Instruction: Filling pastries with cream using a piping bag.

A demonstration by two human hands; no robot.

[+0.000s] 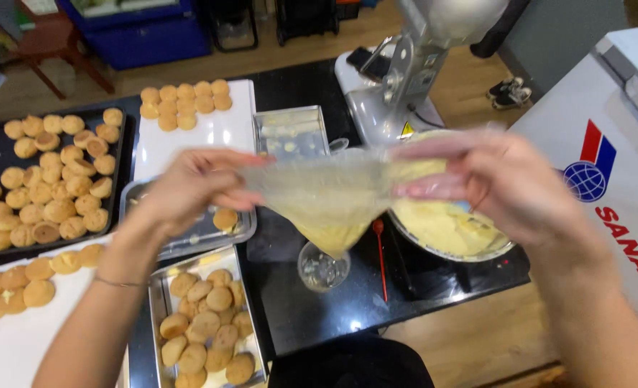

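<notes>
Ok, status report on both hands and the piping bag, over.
Left hand and right hand grip piping bag by its top. Bag tip hangs over glass. Cream bowl behind; nothing blocking.

Clear, filmy plastic piping bag (326, 194), glossy glass cup (323, 269), shiny metal trays (157, 294), glossy black tabletop (333, 316).

Single head-worn view, looking steeply down from close above the black table (319, 316). It faces forward across the table toward the wooden floor (189, 68) beyond. Both forearms enter from the bottom edge.
</notes>
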